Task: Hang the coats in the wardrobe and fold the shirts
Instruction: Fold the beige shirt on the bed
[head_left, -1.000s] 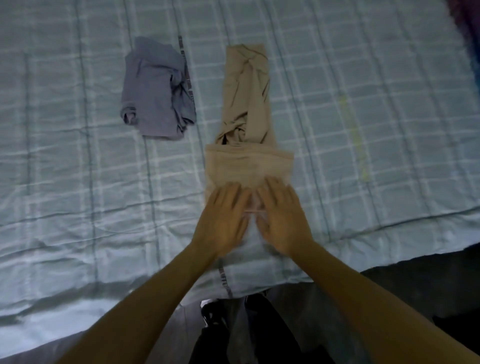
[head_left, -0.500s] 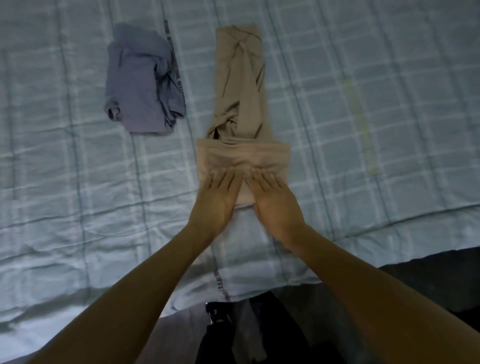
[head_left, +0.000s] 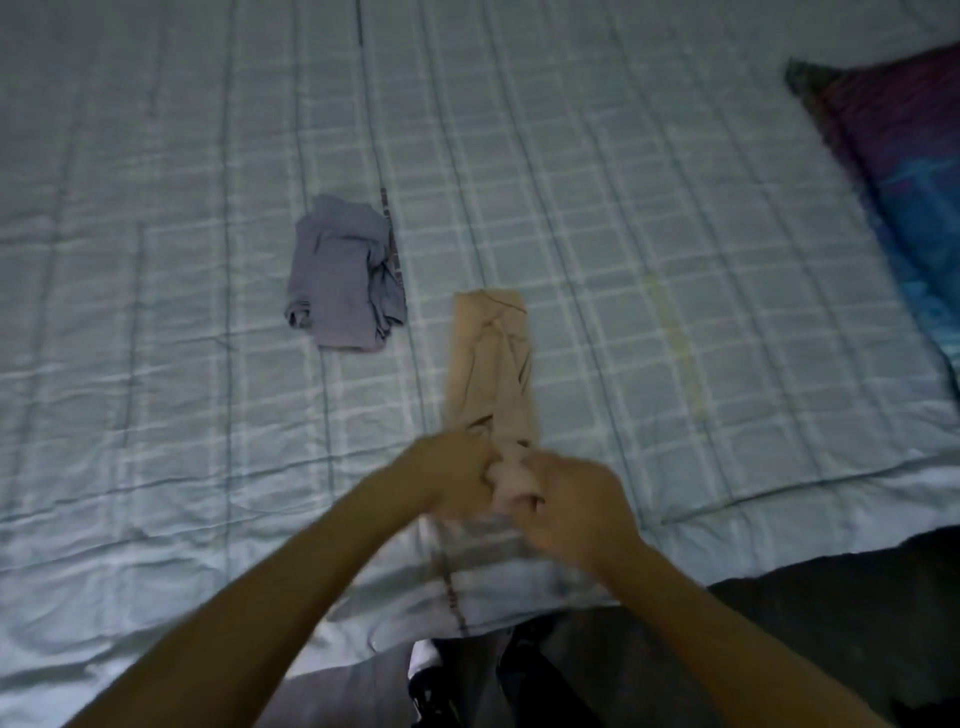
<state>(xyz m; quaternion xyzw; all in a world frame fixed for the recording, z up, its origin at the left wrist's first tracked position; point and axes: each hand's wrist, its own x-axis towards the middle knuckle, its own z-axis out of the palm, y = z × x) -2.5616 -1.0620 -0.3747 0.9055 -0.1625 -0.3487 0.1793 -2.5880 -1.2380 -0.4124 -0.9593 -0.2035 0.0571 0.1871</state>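
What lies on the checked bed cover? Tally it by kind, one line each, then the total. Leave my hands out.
Shirts: 2, a tan cloth shirt folded into a long strip and a grey-blue cloth shirt folded into a small bundle.
Pillows: 1, a purple and blue patterned pillow at the right edge.
Total: 3

One tan shirt (head_left: 491, 364), one grey shirt (head_left: 343, 275), two hands (head_left: 457, 475) (head_left: 571, 506), probably one pillow (head_left: 904, 156).

Tan shirt (head_left: 491, 364): near end partly hidden.
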